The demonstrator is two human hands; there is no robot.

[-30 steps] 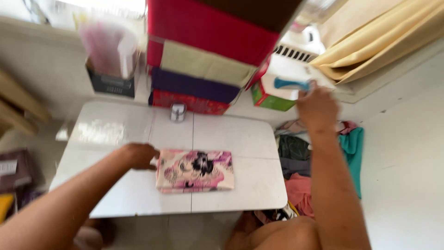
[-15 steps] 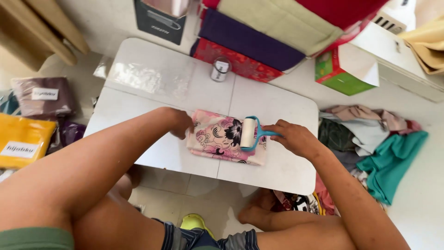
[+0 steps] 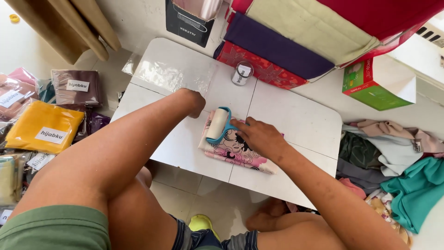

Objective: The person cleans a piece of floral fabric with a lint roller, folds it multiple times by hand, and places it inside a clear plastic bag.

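Note:
A folded pink patterned cloth (image 3: 236,150) lies on a low white table (image 3: 296,115). My right hand (image 3: 259,136) grips the blue handle of a lint roller (image 3: 217,124), whose white roll rests on the cloth's left part. My left hand (image 3: 193,101) is a closed fist pressed on the table at the cloth's far left corner. My forearm hides part of the table's left half.
A small tin (image 3: 241,73) stands at the table's back. Stacked fabric boxes (image 3: 277,46) and a green carton (image 3: 370,85) lie behind. Packaged cloths (image 3: 44,127) are piled on the floor at left, loose clothes (image 3: 393,153) at right.
The roller has moved left across the cloth, from its right part to its left part. A second ago my right hand was reaching up to the green carton.

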